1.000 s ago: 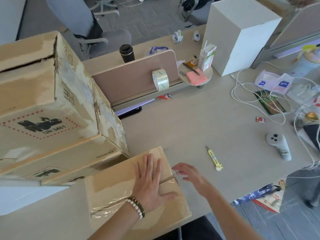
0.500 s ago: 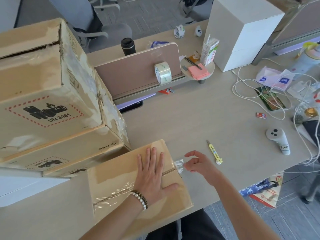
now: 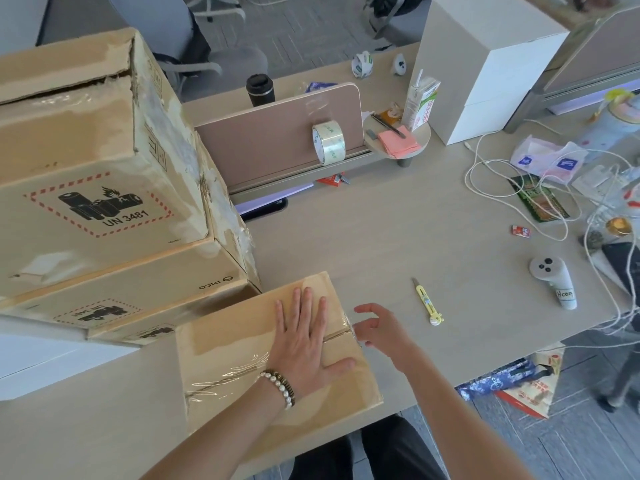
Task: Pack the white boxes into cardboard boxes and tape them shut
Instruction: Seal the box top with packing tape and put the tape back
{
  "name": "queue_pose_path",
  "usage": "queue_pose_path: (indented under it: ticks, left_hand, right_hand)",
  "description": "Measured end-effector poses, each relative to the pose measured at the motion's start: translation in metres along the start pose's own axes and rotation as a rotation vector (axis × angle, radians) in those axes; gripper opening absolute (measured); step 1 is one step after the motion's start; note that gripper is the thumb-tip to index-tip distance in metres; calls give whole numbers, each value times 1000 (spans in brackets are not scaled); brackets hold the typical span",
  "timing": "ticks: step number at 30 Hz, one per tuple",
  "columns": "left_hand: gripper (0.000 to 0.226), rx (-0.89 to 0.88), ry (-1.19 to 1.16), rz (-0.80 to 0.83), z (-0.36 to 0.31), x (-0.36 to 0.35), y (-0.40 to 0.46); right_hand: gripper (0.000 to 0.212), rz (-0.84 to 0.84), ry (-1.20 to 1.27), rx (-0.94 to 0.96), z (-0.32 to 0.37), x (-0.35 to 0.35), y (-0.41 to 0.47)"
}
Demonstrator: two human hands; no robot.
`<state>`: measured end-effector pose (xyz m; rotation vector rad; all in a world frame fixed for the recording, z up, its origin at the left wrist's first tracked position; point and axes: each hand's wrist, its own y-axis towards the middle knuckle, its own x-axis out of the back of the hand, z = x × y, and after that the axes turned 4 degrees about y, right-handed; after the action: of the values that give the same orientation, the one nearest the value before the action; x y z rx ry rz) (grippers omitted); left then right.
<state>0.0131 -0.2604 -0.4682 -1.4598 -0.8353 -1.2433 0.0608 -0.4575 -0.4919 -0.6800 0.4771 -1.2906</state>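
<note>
A small cardboard box (image 3: 239, 337) lies on the desk at the near edge, its flaps shut, with clear tape (image 3: 225, 377) running along the top seam. My left hand (image 3: 304, 344) lies flat on the lid with the fingers spread, a bead bracelet on the wrist. My right hand (image 3: 379, 329) is at the box's right edge, its loosely bent fingers touching the tape end that hangs over the side. A tall stack of white boxes (image 3: 485, 74) stands at the back right. The clear tape roll (image 3: 329, 143) leans against a brown divider panel (image 3: 270, 140).
Large worn cardboard boxes (image 3: 104, 174) are stacked at the left, close against the small box. A yellow utility knife (image 3: 427, 303) lies right of my right hand. A white controller (image 3: 554, 280), white cables (image 3: 519, 178), packets, a milk carton (image 3: 420, 102) and a black cup (image 3: 260, 90) crowd the right and back.
My right hand pinched the tape end beside the box half a second ago; now its fingers have let go and sit against the box's right edge. The left hand stayed flat on the lid.
</note>
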Motion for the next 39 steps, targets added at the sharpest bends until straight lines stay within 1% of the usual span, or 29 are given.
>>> queue_pose_path:
  ticks: [3, 5, 7, 8, 12, 17, 18, 22, 25, 27, 29, 32, 34, 36, 39]
  left_hand:
    - [120, 1, 5, -9, 0, 0, 0]
    - [120, 7, 9, -5, -1, -1, 0]
    - [120, 11, 25, 4, -1, 0, -1]
    - [120, 14, 33, 5, -1, -1, 0]
    - [118, 24, 32, -8, -2, -1, 0]
    - [116, 36, 48, -4, -2, -6, 1]
    - [116, 38, 46, -9, -2, -6, 0]
    - [112, 82, -4, 2, -3, -2, -5]
    - [103, 168, -75, 5, -11, -8, -26]
    - [101, 211, -85, -2, -12, -16, -45]
    - [103, 255, -60, 18, -10, -22, -68]
    - [105, 386, -86, 17, -5, -27, -107]
    - [104, 549, -194, -13, 0, -30, -137]
    - [105, 738, -367, -80, 7, -35, -166]
    - [121, 951, -723, -149, 13, -39, -203]
  right_hand:
    - [46, -110, -184, 107, 2, -3, 1]
    - [31, -138, -252, 190, 6, -2, 0]
    - [15, -103, -250, 226, 10, 2, -4]
    - [13, -81, -243, 229, 10, 3, -7]
    - [17, -24, -227, 212, 0, 1, -12]
    - [27, -65, -167, 179, -13, -4, -11]
    - [27, -62, -185, 183, -14, -5, -11]
    - [25, -2, -396, 215, -20, -2, -22]
    - [28, 22, -454, 242, -30, 3, -34]
    - [32, 37, -476, 270, -37, 5, -43]
    - [43, 75, -510, 289, -42, 7, -54]
    - [68, 166, -547, 320, -50, 13, -70]
    - [79, 220, -583, 314, -56, 16, -78]
    - [81, 258, -620, 320, -61, 18, -83]
    - [84, 292, -599, 336, -66, 17, -91]
